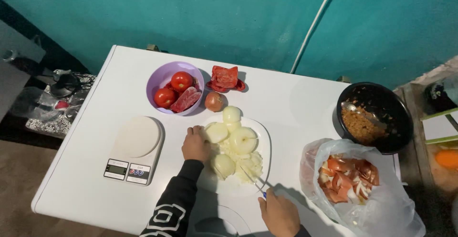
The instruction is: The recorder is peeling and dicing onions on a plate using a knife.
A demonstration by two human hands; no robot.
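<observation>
**Peeled onions on white cutting board, both hands engaged**

Peeled onions (243, 140), pale yellow-white halves and loose slices, lie piled on the white plastic cutting board (265, 144) at the middle of the table, toward its near edge.

1. Table (95, 179): white, flat top, set against a teal wall. It carries all items listed below.
2. Clear plastic bag (381, 208): lies at the near right of the table and holds reddish onion skins and trimmings.
3. Black round pan (398, 115): stands behind the bag and holds brown cooked food and a metal spoon.
4. White digital kitchen scale (136, 146): stands left of the cutting board, apart from it.
5. Lilac plastic bowl (164, 74): stands behind the board and holds red tomatoes and red pepper pieces.
6. Red pepper pieces (225, 78): lie on the table just right of the bowl.
7. Unpeeled brown onion (214, 101): lies between the bowl and the board.
8. Left hand (194, 145): rests at the left edge of the board, fingers curled against an onion half.
9. Right hand (280, 214): closed around the blue handle of a thin-bladed knife (252, 179), blade tip in the sliced pile.
</observation>
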